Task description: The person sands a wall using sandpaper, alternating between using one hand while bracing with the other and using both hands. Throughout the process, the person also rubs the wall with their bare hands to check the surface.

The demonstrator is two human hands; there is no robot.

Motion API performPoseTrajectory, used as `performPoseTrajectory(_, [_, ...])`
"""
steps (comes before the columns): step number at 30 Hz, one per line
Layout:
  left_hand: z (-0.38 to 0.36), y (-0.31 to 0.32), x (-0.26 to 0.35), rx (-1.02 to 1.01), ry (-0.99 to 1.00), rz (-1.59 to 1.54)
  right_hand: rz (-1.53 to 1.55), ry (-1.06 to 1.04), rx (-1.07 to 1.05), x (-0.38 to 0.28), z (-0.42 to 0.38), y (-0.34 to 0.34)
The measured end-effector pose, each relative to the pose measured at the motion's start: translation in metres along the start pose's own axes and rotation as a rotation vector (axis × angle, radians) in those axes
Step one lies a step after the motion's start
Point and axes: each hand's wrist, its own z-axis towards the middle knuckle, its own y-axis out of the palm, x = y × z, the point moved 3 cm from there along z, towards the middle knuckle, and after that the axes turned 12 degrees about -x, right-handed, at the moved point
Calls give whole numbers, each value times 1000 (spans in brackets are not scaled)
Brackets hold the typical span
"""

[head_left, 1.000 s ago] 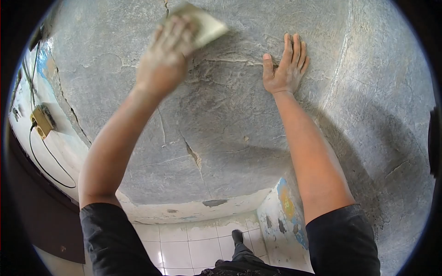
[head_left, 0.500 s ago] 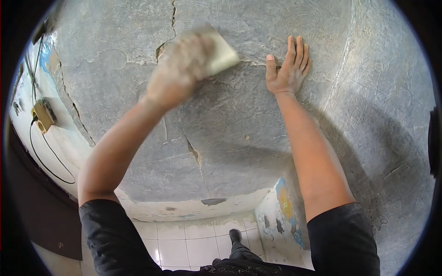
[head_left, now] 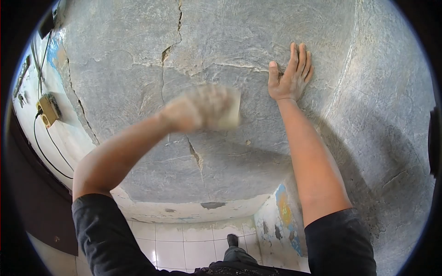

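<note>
My left hand point(head_left: 198, 108), smeared by motion, is closed on a pale cream sheet of sandpaper point(head_left: 234, 112). It presses the sheet against the grey plastered wall point(head_left: 239, 165), left of centre. The sheet's right edge sticks out past my fingers, and its grit side is hidden. To the right, my right hand point(head_left: 290, 83) lies flat on the same wall with fingers spread and holds nothing. A rough ridge in the plaster runs just left of that hand. A jagged crack point(head_left: 165, 54) comes down the wall above my left hand, and a chipped gap point(head_left: 194, 154) lies below it.
On the left side wall hangs a yellowish power socket point(head_left: 48, 110) with a black plug and dangling cables. Below the wall is a ledge with peeling paint point(head_left: 184, 210). White floor tiles point(head_left: 198, 253) and one foot point(head_left: 233, 240) show at the bottom.
My left hand has swept down the wall with the sandpaper, from beside the upper crack to below the plaster ridge. My right hand stays on the same spot; the view has shifted slightly.
</note>
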Motion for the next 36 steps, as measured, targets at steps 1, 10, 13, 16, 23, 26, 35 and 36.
performPoseTrajectory(1, [8, 0, 18, -731, -111, -469, -1, 6, -3, 0, 0, 0])
performPoseTrajectory(10, [-22, -49, -53, 343, -448, 214, 7, 19, -6, 2, -1, 3])
performPoseTrajectory(13, [-16, 17, 1, -11, 63, 181, 13, 20, -1, 2, -2, 4])
performPoseTrajectory(16, [-15, 37, 28, -167, 209, 149, 15, 17, 9, 1, -1, 2])
performPoseTrajectory(23, [3, -38, -47, 470, -229, 177, 2, 10, 0, 2, -2, 3])
performPoseTrajectory(26, [-1, -20, 9, 36, -5, 1, 0, 10, -7, 1, -1, 1])
performPoseTrajectory(35, [1, -37, -33, 414, -118, -27, 14, 13, -4, 2, -1, 2])
performPoseTrajectory(36, [-2, -42, -36, 370, -205, 109, 12, 15, -8, 2, -1, 3])
